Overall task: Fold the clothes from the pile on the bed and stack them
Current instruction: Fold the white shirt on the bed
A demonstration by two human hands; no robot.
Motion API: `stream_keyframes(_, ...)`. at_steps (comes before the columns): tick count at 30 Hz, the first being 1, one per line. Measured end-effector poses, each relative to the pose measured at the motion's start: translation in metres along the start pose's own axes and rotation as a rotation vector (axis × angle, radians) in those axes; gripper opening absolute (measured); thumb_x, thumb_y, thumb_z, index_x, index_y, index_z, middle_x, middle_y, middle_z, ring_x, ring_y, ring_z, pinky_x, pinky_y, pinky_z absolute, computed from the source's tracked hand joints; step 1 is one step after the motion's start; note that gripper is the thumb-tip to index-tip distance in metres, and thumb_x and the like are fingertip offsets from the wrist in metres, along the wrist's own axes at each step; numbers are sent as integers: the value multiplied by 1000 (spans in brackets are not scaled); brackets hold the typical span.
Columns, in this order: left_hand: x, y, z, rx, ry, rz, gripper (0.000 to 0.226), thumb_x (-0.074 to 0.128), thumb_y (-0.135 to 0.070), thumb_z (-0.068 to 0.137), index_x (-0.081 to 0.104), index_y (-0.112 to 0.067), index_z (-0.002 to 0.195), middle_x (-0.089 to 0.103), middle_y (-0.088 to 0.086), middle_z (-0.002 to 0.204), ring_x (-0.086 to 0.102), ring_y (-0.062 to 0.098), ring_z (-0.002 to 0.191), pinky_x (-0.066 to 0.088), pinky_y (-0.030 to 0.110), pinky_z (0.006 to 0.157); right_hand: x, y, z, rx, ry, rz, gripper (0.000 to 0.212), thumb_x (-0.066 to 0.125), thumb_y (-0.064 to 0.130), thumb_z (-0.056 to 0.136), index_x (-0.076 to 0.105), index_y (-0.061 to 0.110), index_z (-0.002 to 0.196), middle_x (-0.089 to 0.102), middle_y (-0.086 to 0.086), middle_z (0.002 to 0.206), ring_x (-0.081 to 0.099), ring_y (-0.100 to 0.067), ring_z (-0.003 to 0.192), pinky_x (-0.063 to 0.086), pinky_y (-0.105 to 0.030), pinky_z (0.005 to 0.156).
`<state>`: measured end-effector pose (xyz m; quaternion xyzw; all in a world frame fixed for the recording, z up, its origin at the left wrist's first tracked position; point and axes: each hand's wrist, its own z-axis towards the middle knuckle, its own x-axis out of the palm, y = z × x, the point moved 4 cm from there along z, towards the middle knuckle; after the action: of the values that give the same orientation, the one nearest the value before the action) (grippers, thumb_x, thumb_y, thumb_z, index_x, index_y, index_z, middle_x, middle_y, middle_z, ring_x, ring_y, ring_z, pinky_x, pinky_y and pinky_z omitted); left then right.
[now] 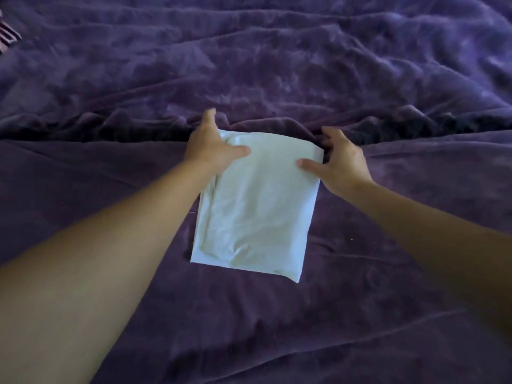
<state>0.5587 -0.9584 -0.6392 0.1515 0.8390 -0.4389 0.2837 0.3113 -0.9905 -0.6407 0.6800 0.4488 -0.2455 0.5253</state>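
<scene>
We see a white folded garment [255, 206] lying flat in the middle of the bed [277, 65], on a rumpled purple cover. It forms a neat rectangle, its long sides running from 12 to 6 o'clock, with layered edges showing along its 9 o'clock side and at its 6 o'clock end.

Both bare arms reach out from the near edge to the garment's far end. The left hand [213, 145] sits on the 11 o'clock corner: its thumb lies on top of the cloth and its fingers [209, 115] run past the edge toward 12 o'clock, so the corner is held between them. The right hand [340, 164] takes the 1 o'clock corner, thumb on top, fingers [328, 133] curled narrowly round the edge; we cannot tell how far they go underneath.

Just beyond the hands the cover bunches into a dark ridge across the bed. At 10 o'clock, at the frame's edge, a bit of striped cloth [8, 37] shows, well apart from the garment.
</scene>
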Motion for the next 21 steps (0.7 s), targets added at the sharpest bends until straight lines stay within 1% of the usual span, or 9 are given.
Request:
stream_keyframes(3,7,-15,-2,-33,106,35,101,90,-28,58,35,-14,142,45,1,137,48,21,122,46,34,96,-8,3,-2,68,44,99,63,81,33,68,55,18,123,65,-4,111,58,-26,106,50,-36,85)
stream_keyframes(5,6,-20,-16,-58,205,54,73,91,-24,56,59,-7,119,62,7,120,62,24,106,54,37,88,-13,6,-10,79,184,27,31,78,25,66,62,19,92,64,-4,90,61,-27,89,46,-30,66)
stream_keyframes(7,-3,-32,-40,34,251,146,41,90,-22,57,68,-5,87,70,7,90,67,23,82,55,31,72,-22,10,-21,31,274,-76,22,72,21,69,66,21,91,65,-2,90,62,-27,88,46,-31,66)
stream_keyframes(8,-9,-40,-56,109,247,239,34,89,-23,59,68,-5,79,68,5,82,64,21,75,52,26,67,-30,13,-29,-5,268,-115,26,71,22,72,67,26,97,65,0,95,62,-26,92,45,-31,68)
stream_keyframes(10,-24,-60,-97,266,221,394,29,86,-22,63,68,-9,81,62,0,85,57,18,79,48,27,70,-47,18,-48,-107,189,-190,49,73,28,73,59,36,120,59,2,114,56,-25,105,45,-34,78)
stream_keyframes(13,-48,-82,-169,359,233,397,16,77,-15,67,64,-16,77,64,-3,78,59,22,77,49,39,69,-73,36,-85,-324,171,-278,93,79,38,68,28,37,146,37,0,144,37,-27,129,38,-48,98)
stream_keyframes(15,-62,-93,-216,399,232,408,12,71,-16,72,60,-17,73,63,-3,69,59,24,71,48,40,63,-90,52,-113,-436,234,-286,96,77,39,68,24,37,148,38,3,147,37,-24,131,36,-48,100)
stream_keyframes(18,-84,-108,-271,483,156,494,7,65,-20,78,58,-19,78,63,-4,70,58,27,71,49,41,62,-115,65,-160,-505,305,-253,47,71,34,74,59,31,120,65,6,113,57,-23,106,42,-33,77)
stream_keyframes(21,-101,-119,-311,495,63,582,9,62,-22,81,57,-24,88,65,-5,79,59,26,78,50,40,68,-142,62,-213,-509,243,-197,19,66,33,82,62,24,98,63,3,100,58,-26,95,36,-31,69)
